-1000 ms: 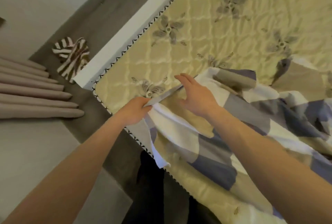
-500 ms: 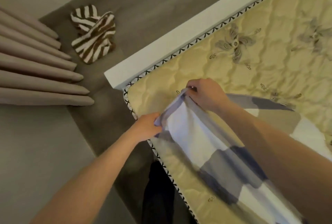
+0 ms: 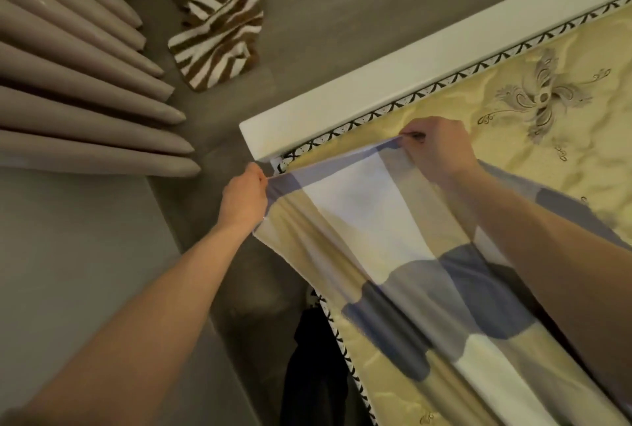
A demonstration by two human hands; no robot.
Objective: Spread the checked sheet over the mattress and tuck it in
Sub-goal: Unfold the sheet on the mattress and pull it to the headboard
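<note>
Left hand (image 3: 243, 198) pinching the sheet's edge right at the mattress corner, right hand (image 3: 436, 148) clamped on the same edge further in, near the white bed frame (image 3: 376, 80), so the hem's pulled taut btwn the two. The checked sheet (image 3: 386, 254) is only partway there imo: it runs as a narrow band along the near side of the mattress (image 3: 513, 138), lifted off it at the corner, w/ most of the yellow quilted top bare. Spreading's barely begun, no tucking visible yet. Fabric looks thin, semi-sheer, big blocks of white, beige, grey-blue; hangs in soft folds, one flap dropping past the mattress edge. Striped cloth (image 3: 217, 32) lying on the floor, well apart.
</note>
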